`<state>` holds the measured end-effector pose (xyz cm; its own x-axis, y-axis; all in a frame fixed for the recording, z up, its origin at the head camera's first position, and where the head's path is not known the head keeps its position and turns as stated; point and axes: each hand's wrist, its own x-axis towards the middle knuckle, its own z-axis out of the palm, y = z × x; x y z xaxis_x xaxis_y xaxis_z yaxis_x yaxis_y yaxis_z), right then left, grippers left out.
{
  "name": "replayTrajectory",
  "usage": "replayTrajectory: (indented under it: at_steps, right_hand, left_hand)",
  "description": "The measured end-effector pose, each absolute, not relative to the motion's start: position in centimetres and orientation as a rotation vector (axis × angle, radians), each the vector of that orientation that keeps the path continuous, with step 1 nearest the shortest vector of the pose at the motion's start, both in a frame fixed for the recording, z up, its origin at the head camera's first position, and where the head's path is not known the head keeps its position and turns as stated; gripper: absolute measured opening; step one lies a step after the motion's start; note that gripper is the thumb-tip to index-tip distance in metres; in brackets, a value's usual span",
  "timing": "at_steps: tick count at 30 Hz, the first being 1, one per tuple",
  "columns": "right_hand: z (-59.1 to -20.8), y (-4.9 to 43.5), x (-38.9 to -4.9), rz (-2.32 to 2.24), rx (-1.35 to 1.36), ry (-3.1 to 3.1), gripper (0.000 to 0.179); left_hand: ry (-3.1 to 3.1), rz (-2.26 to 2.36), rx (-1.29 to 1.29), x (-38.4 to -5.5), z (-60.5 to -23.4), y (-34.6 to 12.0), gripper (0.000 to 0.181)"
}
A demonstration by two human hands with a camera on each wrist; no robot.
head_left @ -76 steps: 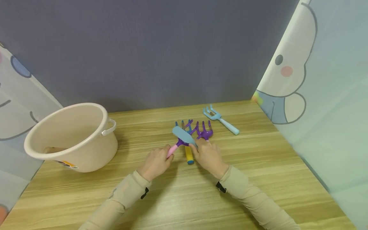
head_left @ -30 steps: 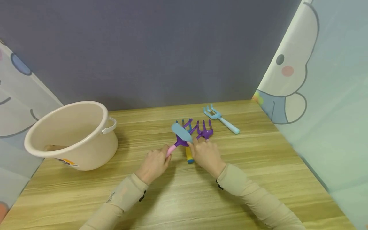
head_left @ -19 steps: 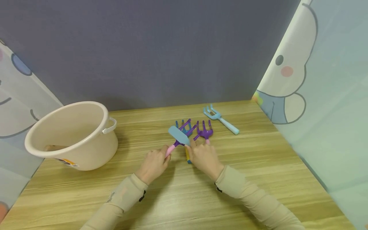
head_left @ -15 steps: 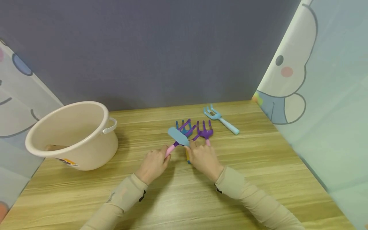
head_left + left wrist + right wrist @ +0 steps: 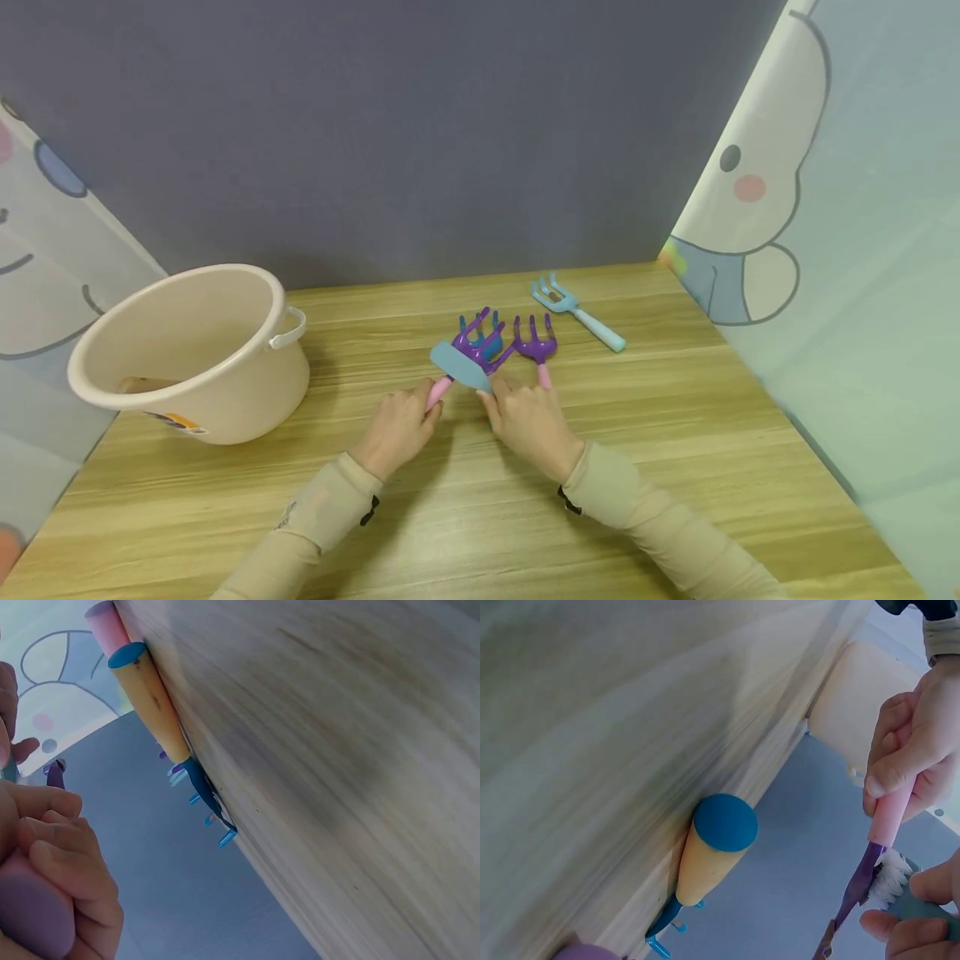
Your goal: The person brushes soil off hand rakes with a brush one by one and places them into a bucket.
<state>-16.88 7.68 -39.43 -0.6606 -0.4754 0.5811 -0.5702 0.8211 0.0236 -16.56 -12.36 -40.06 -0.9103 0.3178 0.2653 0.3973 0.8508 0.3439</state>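
Note:
My left hand point(image 5: 397, 429) grips the pink handle of a small purple hand rake point(image 5: 497, 357), held above the table with its tines pointing away. In my right hand point(image 5: 534, 425) is a blue-grey scrub brush point(image 5: 459, 365), pinched between thumb and fingers. Its white bristles point(image 5: 889, 877) lie against the rake's purple neck in the right wrist view. Below them on the table rests a blue rake point(image 5: 492, 343) with a yellow handle point(image 5: 154, 705); the hands hide that handle in the head view. A second purple rake point(image 5: 536, 346) with a pink handle lies just right of it.
Farther back on the right lies a light-blue hand rake point(image 5: 577, 312). A cream bucket point(image 5: 258, 392) with a brown object point(image 5: 147, 384) inside stands on the left of the wooden table point(image 5: 465, 533). A grey panel point(image 5: 420, 142) closes off the back.
The brush has slid left and toward me across the rake, and its blade has turned slightly. More of the rake's purple head shows; the yellow handle is now covered.

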Motion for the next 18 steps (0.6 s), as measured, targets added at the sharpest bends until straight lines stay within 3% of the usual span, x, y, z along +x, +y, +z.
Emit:
replayTrajectory:
  at_steps: [18]
  right_hand:
    - [-39.1, 7.6, -18.0, 0.242, 0.659, -2.466, 0.024]
  left_hand:
    - [-2.883, -0.644, -0.549, -16.9, -39.7, -12.1, 0.012]
